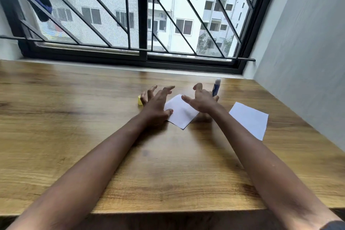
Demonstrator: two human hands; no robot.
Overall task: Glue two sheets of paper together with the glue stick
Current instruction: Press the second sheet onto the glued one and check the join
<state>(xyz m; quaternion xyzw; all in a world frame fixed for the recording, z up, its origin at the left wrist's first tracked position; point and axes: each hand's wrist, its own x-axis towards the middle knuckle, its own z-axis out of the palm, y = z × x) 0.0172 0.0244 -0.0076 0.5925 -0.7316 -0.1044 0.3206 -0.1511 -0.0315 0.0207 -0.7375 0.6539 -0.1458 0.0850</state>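
A white sheet of paper [182,113] lies in the middle of the wooden table [74,117]. My left hand [156,101] hovers at its left edge with fingers spread, the thumb resting on the sheet. My right hand [203,100] is above the sheet's right side, fingers also apart. Just behind it, a blue glue stick [216,87] stands upright with its pale tip uncovered, close to my outer fingers; no grip on it shows. The yellow cap [140,100] sits on the table left of my left hand. A second white sheet [249,119] lies to the right.
A barred window [142,24] with a black frame runs along the table's far edge. A grey wall [308,61] closes the right side. A dark cloth [37,2] hangs on the bars at upper left. The table's near edge is just below my forearms.
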